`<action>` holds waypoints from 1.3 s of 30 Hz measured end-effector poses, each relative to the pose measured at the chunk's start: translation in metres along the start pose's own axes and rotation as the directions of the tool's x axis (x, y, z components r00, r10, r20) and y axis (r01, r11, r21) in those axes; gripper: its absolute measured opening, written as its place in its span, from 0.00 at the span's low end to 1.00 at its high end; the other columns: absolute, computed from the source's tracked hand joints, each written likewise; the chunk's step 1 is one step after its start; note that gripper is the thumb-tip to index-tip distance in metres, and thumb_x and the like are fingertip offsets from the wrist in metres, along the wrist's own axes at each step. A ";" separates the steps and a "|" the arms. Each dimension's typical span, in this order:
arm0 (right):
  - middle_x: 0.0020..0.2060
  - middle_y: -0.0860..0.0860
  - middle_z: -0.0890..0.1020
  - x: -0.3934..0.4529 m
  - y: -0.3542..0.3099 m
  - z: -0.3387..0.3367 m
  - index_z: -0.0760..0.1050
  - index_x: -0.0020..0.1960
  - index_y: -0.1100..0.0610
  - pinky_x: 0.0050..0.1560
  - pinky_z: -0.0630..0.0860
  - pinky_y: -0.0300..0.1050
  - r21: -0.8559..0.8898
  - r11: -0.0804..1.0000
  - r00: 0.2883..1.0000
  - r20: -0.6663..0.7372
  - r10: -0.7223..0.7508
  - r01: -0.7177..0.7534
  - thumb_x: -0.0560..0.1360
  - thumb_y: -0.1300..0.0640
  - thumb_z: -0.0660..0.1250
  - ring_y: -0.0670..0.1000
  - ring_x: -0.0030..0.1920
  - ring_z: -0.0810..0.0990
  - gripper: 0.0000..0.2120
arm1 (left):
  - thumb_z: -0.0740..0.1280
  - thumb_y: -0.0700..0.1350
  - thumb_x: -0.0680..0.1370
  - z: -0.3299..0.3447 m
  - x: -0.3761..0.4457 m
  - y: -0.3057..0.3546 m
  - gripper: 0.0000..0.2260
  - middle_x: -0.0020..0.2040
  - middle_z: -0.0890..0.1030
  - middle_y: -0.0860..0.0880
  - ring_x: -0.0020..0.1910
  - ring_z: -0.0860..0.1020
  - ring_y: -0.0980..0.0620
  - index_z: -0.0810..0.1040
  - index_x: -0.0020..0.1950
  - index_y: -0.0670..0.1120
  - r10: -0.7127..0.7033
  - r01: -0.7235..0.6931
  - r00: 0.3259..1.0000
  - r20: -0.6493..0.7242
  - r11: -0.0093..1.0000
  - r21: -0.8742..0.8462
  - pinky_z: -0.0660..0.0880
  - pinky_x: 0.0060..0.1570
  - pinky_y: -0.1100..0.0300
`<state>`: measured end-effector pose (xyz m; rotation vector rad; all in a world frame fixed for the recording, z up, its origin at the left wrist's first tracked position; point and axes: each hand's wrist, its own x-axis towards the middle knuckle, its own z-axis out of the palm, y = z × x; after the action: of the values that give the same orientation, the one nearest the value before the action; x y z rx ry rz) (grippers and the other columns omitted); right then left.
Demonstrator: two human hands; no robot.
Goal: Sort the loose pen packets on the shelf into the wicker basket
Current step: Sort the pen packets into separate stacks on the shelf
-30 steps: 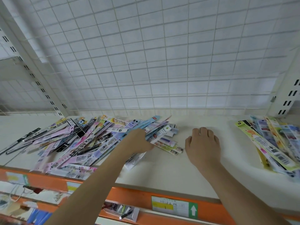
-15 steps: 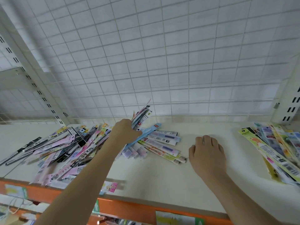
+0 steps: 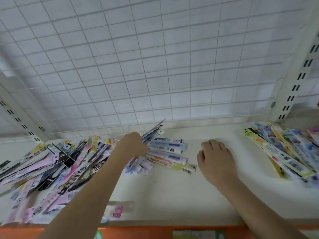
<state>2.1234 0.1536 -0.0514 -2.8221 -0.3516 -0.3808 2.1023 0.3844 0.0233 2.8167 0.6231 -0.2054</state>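
A big heap of loose pen packets (image 3: 51, 163) covers the left of the white shelf (image 3: 172, 192). My left hand (image 3: 133, 145) grips a bunch of packets (image 3: 153, 130), tilted up toward the back mesh. A few flat packets (image 3: 169, 152) lie just right of that hand. My right hand (image 3: 215, 161) rests on the shelf, fingers loosely curled, holding nothing. Another stack of packets (image 3: 283, 150) lies at the right. One packet (image 3: 117, 211) sits near the shelf's front edge. No wicker basket is in view.
A white wire mesh panel (image 3: 155, 66) backs the shelf. Slotted uprights stand at the left (image 3: 17, 118) and at the right (image 3: 296, 83). An orange shelf edge strip (image 3: 155, 232) runs along the front.
My left hand closed on a bunch of packets from the heap's right side and lifted them, tilting their ends up. A packet slid to the shelf's front edge. My right hand stayed put.
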 end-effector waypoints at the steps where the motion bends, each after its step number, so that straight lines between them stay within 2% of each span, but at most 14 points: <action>1: 0.57 0.55 0.77 0.000 0.000 -0.001 0.75 0.59 0.59 0.59 0.70 0.49 0.007 1.000 1.000 -0.008 0.001 -0.001 0.77 0.55 0.57 0.56 0.59 0.73 0.15 | 0.64 0.43 0.73 -0.004 -0.003 -0.001 0.11 0.30 0.69 0.49 0.27 0.68 0.52 0.65 0.33 0.45 0.005 -0.004 1.000 0.009 1.000 -0.026 0.66 0.25 0.63; 4: 0.59 0.53 0.76 0.000 -0.001 -0.003 0.73 0.61 0.57 0.62 0.67 0.47 0.004 1.000 1.000 0.004 -0.001 0.001 0.78 0.54 0.55 0.54 0.61 0.71 0.16 | 0.63 0.42 0.72 -0.017 -0.015 -0.007 0.11 0.29 0.66 0.49 0.26 0.65 0.52 0.64 0.32 0.44 0.042 -0.038 0.999 0.032 0.994 -0.104 0.61 0.25 0.63; 8: 0.62 0.51 0.73 -0.001 -0.002 -0.004 0.71 0.64 0.55 0.64 0.65 0.44 0.012 1.000 1.000 0.021 0.000 0.000 0.79 0.53 0.53 0.52 0.64 0.68 0.17 | 0.65 0.42 0.71 -0.029 -0.035 -0.018 0.05 0.32 0.72 0.47 0.29 0.68 0.50 0.77 0.37 0.42 0.079 -0.053 0.994 0.069 0.947 -0.318 0.64 0.29 0.63; 12: 0.61 0.53 0.75 -0.004 -0.002 -0.005 0.72 0.63 0.57 0.64 0.66 0.46 0.051 0.999 1.000 0.007 0.005 -0.006 0.79 0.54 0.55 0.54 0.64 0.70 0.16 | 0.67 0.41 0.72 -0.027 -0.055 -0.024 0.04 0.36 0.74 0.44 0.32 0.71 0.50 0.78 0.42 0.40 0.086 -0.043 0.995 0.052 0.828 -0.559 0.66 0.34 0.62; 15: 0.61 0.52 0.74 -0.005 -0.005 -0.011 0.72 0.63 0.56 0.64 0.65 0.45 0.077 0.997 1.000 0.027 -0.009 0.007 0.79 0.54 0.54 0.53 0.64 0.69 0.16 | 0.69 0.43 0.73 -0.024 -0.063 -0.019 0.09 0.39 0.77 0.43 0.38 0.77 0.48 0.79 0.48 0.37 0.062 -0.056 0.998 -0.016 0.711 -0.701 0.71 0.39 0.60; 18: 0.53 0.54 0.78 -0.004 -0.001 -0.016 0.77 0.55 0.59 0.58 0.71 0.47 0.146 0.989 1.000 0.012 -0.024 0.022 0.76 0.56 0.57 0.56 0.57 0.75 0.14 | 0.70 0.44 0.73 -0.022 -0.069 -0.003 0.09 0.43 0.79 0.42 0.39 0.77 0.49 0.77 0.49 0.41 0.037 -0.098 0.995 -0.097 0.654 -0.750 0.72 0.40 0.62; 20: 0.53 0.53 0.78 -0.006 0.007 -0.029 0.77 0.55 0.57 0.58 0.70 0.45 0.146 0.987 0.997 0.034 -0.066 0.061 0.76 0.56 0.58 0.54 0.57 0.74 0.13 | 0.70 0.43 0.74 -0.021 -0.072 0.014 0.08 0.42 0.79 0.45 0.38 0.77 0.52 0.75 0.50 0.44 0.032 -0.136 0.989 -0.147 0.607 -0.783 0.71 0.36 0.66; 22: 0.55 0.49 0.78 -0.006 0.026 -0.044 0.76 0.57 0.53 0.59 0.69 0.42 0.099 0.987 0.991 0.022 -0.131 0.128 0.77 0.54 0.56 0.51 0.58 0.73 0.13 | 0.70 0.43 0.74 -0.017 -0.072 0.034 0.08 0.41 0.79 0.45 0.38 0.77 0.51 0.76 0.50 0.43 0.030 -0.138 0.988 -0.149 0.581 -0.802 0.72 0.37 0.64; 26: 0.53 0.47 0.79 0.000 0.082 -0.082 0.75 0.57 0.51 0.53 0.70 0.41 0.031 0.993 0.993 -0.053 -0.110 0.112 0.78 0.50 0.54 0.49 0.56 0.75 0.14 | 0.73 0.45 0.70 0.004 -0.065 0.089 0.10 0.41 0.76 0.41 0.41 0.76 0.46 0.76 0.44 0.41 0.087 -0.053 0.996 -0.003 0.574 -0.817 0.75 0.47 0.53; 28: 0.47 0.48 0.80 0.003 0.116 -0.095 0.76 0.52 0.52 0.47 0.70 0.42 -0.002 0.997 0.994 -0.075 -0.079 0.079 0.77 0.51 0.53 0.51 0.50 0.77 0.14 | 0.73 0.45 0.70 0.019 -0.065 0.123 0.10 0.40 0.75 0.42 0.40 0.76 0.47 0.76 0.41 0.42 0.139 -0.034 0.989 0.055 0.568 -0.822 0.74 0.45 0.54; 31: 0.36 0.48 0.75 0.001 0.166 -0.110 0.74 0.44 0.55 0.38 0.67 0.42 0.038 0.999 0.995 -0.096 -0.012 0.016 0.77 0.54 0.58 0.50 0.39 0.75 0.08 | 0.72 0.45 0.71 0.041 -0.069 0.179 0.09 0.40 0.76 0.45 0.38 0.76 0.50 0.74 0.43 0.44 0.219 -0.028 0.968 0.122 0.580 -0.814 0.72 0.40 0.59; 34: 0.37 0.49 0.76 -0.007 0.204 -0.114 0.73 0.43 0.53 0.38 0.71 0.42 0.041 0.999 0.998 -0.062 0.023 -0.020 0.78 0.54 0.58 0.49 0.38 0.76 0.07 | 0.72 0.43 0.70 0.062 -0.077 0.227 0.11 0.40 0.74 0.47 0.35 0.73 0.53 0.71 0.44 0.45 0.235 0.000 0.958 0.162 0.567 -0.824 0.69 0.34 0.62; 37: 0.34 0.47 0.72 -0.014 0.226 -0.114 0.70 0.40 0.51 0.33 0.65 0.39 0.098 0.995 0.999 -0.033 0.005 -0.002 0.77 0.55 0.61 0.46 0.34 0.70 0.07 | 0.71 0.42 0.69 0.077 -0.081 0.258 0.10 0.35 0.72 0.47 0.32 0.72 0.51 0.69 0.40 0.45 0.175 -0.040 0.982 0.068 0.549 -0.835 0.68 0.33 0.60; 39: 0.33 0.46 0.71 -0.015 0.233 -0.113 0.70 0.40 0.51 0.33 0.63 0.39 0.130 0.991 0.999 -0.039 -0.009 0.014 0.77 0.56 0.61 0.45 0.33 0.68 0.07 | 0.69 0.40 0.69 0.076 -0.087 0.267 0.10 0.31 0.71 0.47 0.29 0.70 0.51 0.68 0.35 0.45 0.111 -0.158 0.987 -0.117 0.534 -0.831 0.68 0.30 0.61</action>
<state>2.1478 -0.1008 -0.0048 -2.6825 -0.3707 -0.3988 2.1326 0.0949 0.0230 1.8896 0.3513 0.1731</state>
